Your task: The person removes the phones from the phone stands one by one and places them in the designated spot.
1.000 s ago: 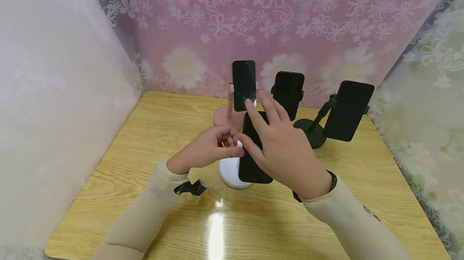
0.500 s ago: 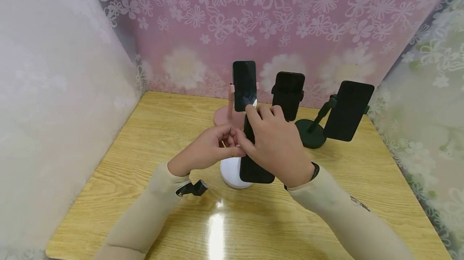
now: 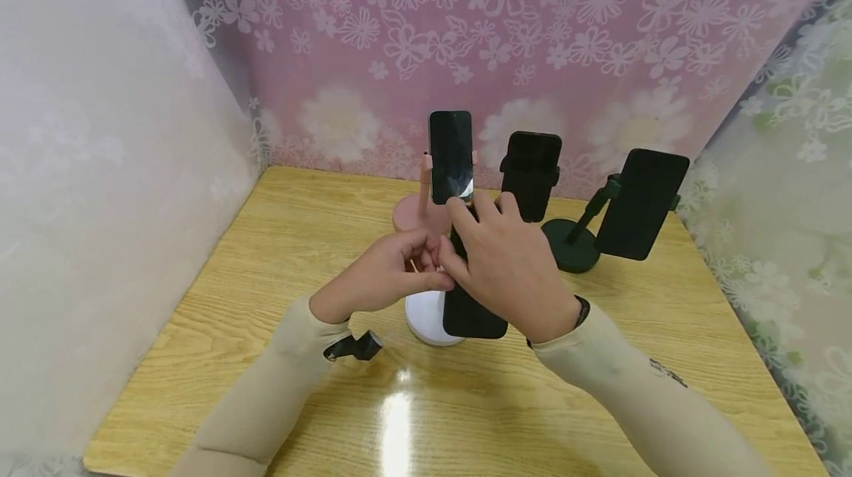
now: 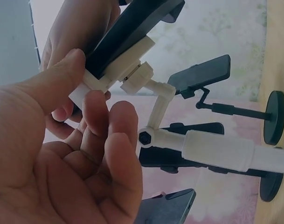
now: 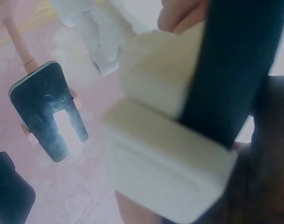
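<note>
A black phone (image 3: pixel 474 318) sits tilted in the white clamp (image 4: pixel 97 81) of a phone stand, whose round white base (image 3: pixel 426 318) rests on the table. My left hand (image 3: pixel 382 270) pinches the clamp's left side between thumb and index finger, the other fingers curled below. Over the phone's upper part lies my right hand (image 3: pixel 512 262), its fingers bent around the far side and its thumb near the left fingertips. In the right wrist view the white clamp end (image 5: pixel 165 163) stands against the phone's edge (image 5: pixel 239 70). The right fingertips are mostly hidden.
Behind stand a pink stand (image 3: pixel 422 212) with a phone (image 3: pixel 451 155), another dark phone (image 3: pixel 531 174) in a black holder, and a dark green stand (image 3: pixel 571 244) with a tilted phone (image 3: pixel 643 203). Flowered cloth (image 3: pixel 426 33) hangs behind the wooden table (image 3: pixel 266 255).
My right hand has come down and left, its spread fingers now bent around the phone and clamp. The left hand keeps its pinch almost in place.
</note>
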### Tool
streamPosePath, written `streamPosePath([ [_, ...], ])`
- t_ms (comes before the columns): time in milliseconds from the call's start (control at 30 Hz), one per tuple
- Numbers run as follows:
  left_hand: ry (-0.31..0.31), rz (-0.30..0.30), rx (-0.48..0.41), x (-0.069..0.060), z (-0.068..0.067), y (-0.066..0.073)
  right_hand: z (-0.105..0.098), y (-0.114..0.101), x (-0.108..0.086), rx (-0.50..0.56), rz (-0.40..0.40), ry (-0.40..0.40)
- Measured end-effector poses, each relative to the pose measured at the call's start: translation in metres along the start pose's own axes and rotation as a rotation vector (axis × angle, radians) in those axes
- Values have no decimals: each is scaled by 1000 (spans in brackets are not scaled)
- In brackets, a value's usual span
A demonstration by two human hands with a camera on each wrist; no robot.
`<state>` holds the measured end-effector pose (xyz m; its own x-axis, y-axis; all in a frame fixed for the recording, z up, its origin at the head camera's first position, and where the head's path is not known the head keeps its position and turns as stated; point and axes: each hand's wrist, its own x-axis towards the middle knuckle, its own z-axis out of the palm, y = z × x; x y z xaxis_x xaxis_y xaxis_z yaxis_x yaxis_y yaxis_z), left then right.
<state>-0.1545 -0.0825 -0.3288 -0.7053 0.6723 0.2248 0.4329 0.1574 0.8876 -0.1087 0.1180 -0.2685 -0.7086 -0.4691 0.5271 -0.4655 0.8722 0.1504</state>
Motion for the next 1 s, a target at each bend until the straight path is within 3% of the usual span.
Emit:
streamPosePath([
  [500, 30, 5, -63, 3, 11, -1, -9, -1, -1, -76, -10, -51],
  [767, -21, 37, -128, 5, 14, -4, -16, -4, -5, -110, 9, -73],
  [1000, -16, 38, -122, 5, 15, -3, -16, -3, -6, -133, -11, -56],
])
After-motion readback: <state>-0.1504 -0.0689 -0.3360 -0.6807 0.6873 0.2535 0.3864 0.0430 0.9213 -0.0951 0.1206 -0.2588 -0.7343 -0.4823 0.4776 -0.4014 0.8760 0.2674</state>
